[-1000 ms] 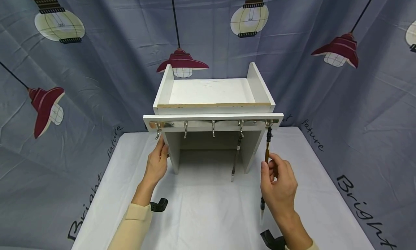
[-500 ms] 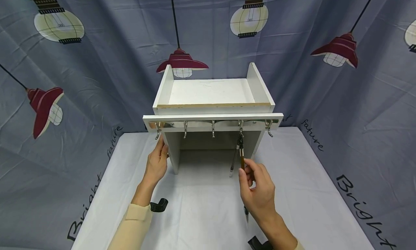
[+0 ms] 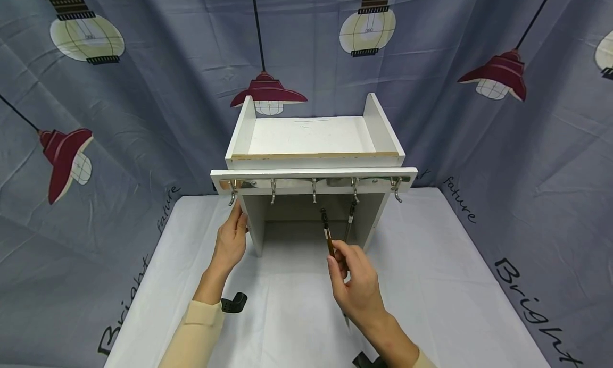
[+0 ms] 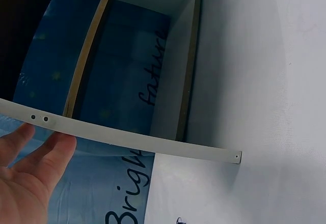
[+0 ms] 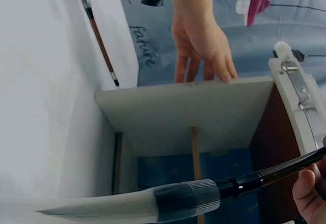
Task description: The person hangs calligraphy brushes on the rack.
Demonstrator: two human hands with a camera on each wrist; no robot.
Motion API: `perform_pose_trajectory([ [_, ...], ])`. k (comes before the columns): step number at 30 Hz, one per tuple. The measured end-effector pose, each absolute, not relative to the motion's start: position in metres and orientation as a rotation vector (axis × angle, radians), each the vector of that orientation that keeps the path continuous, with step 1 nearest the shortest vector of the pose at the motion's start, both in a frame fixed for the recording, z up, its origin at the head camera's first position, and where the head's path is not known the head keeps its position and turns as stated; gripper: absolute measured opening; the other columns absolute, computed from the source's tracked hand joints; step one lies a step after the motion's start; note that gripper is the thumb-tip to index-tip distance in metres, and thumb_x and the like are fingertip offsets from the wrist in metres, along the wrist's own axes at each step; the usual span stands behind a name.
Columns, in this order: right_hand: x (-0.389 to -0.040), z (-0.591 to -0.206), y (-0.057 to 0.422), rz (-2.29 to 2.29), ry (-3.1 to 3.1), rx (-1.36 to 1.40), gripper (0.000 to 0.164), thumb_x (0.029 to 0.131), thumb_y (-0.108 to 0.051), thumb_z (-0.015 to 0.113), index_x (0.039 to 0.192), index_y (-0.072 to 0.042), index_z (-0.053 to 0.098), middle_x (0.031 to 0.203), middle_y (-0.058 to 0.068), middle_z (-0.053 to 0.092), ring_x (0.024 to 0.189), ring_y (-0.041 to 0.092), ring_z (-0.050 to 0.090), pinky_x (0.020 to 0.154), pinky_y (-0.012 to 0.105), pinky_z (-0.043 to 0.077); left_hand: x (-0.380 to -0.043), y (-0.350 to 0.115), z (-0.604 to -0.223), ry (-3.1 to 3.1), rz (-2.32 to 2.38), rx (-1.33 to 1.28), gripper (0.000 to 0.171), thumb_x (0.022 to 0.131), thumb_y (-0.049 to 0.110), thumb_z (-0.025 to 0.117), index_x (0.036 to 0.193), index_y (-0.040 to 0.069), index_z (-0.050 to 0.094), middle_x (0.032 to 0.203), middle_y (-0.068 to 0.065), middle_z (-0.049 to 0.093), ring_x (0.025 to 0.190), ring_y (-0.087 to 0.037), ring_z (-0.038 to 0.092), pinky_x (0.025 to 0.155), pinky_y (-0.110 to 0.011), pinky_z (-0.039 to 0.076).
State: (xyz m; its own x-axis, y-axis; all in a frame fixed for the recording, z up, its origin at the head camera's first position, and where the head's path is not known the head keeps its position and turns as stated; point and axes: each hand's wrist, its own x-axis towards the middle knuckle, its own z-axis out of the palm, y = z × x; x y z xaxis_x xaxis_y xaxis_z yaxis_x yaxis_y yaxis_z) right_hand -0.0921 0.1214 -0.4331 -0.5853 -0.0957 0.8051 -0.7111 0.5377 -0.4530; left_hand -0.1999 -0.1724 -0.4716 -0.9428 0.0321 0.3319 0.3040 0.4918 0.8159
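Note:
My right hand (image 3: 356, 283) pinches the handle of a calligraphy brush (image 3: 328, 231), held tilted with its white bristles downward. Its upper end is below and slightly right of the middle hook (image 3: 314, 190), apart from it. In the right wrist view the bristles (image 5: 112, 206) show large. Another brush (image 3: 351, 219) hangs from the hook (image 3: 355, 190) right of the middle, partly behind my right hand. My left hand (image 3: 232, 240) rests its straight fingers against the outside of the left panel (image 3: 252, 224) of the white wooden rack, near its front edge.
The rack's open tray (image 3: 313, 134) sits above the hook rail (image 3: 313, 173). The outermost right hook (image 3: 396, 190) bears nothing. In the right wrist view a brush (image 5: 102, 46) appears against the white cloth beyond the left panel. A printed curtain (image 3: 182, 118) surrounds the table (image 3: 287, 325).
My right hand has carried the brush leftward from the outermost right hook, past the hanging brush, to near the middle hook. My left hand has stayed in place.

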Motion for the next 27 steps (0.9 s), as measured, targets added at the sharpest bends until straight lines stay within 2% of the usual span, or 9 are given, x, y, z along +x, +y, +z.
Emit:
perform_pose_trajectory([
  [2,-0.093,-0.434,0.119,1.044,-2.045,0.656,0.034,0.087,0.011,0.071,0.12,0.005,0.066,0.088,0.007,0.059,0.068,0.008,0.053,0.057,0.011,0.045,-0.2,-0.173,-0.471,-2.469,-1.437,-0.284,0.054,0.114,0.036,0.036,0.166,0.027,0.023,0.151,-0.02,0.054,0.127,-0.041,0.062,0.096,-0.055,0.058],
  [5,-0.095,-0.436,0.115,1.031,-2.074,0.648,0.035,0.086,0.012,0.072,0.12,0.004,0.066,0.088,0.007,0.06,0.068,0.008,0.054,0.059,0.009,0.045,-0.199,-0.172,-0.471,-2.469,-1.444,-0.28,0.054,0.114,0.037,0.036,0.166,0.028,0.023,0.152,-0.019,0.054,0.127,-0.041,0.063,0.097,-0.055,0.058],
  [12,-0.098,-0.441,0.111,0.99,-2.114,0.59,0.031,0.088,0.008,0.073,0.118,0.003,0.066,0.087,0.005,0.059,0.069,0.006,0.052,0.058,0.009,0.043,-0.199,-0.173,-0.472,-2.476,-1.394,-0.26,0.056,0.114,0.034,0.036,0.165,0.013,0.024,0.15,-0.022,0.054,0.12,-0.043,0.066,0.096,-0.058,0.056],
  [19,-0.101,-0.443,0.112,0.97,-2.139,0.549,0.03,0.09,0.007,0.074,0.118,0.002,0.066,0.087,0.004,0.059,0.07,0.004,0.05,0.056,0.009,0.043,-0.199,-0.172,-0.47,-2.461,-1.434,-0.286,0.054,0.114,0.035,0.037,0.166,0.03,0.023,0.153,-0.019,0.053,0.127,-0.042,0.062,0.097,-0.056,0.057],
  [27,-0.105,-0.449,0.11,0.939,-2.164,0.523,0.028,0.089,0.005,0.075,0.116,0.002,0.067,0.086,0.005,0.059,0.069,0.005,0.051,0.057,0.007,0.041,-0.198,-0.172,-0.471,-2.471,-1.425,-0.288,0.054,0.114,0.035,0.036,0.166,0.03,0.022,0.151,-0.019,0.054,0.127,-0.042,0.063,0.097,-0.057,0.058],
])
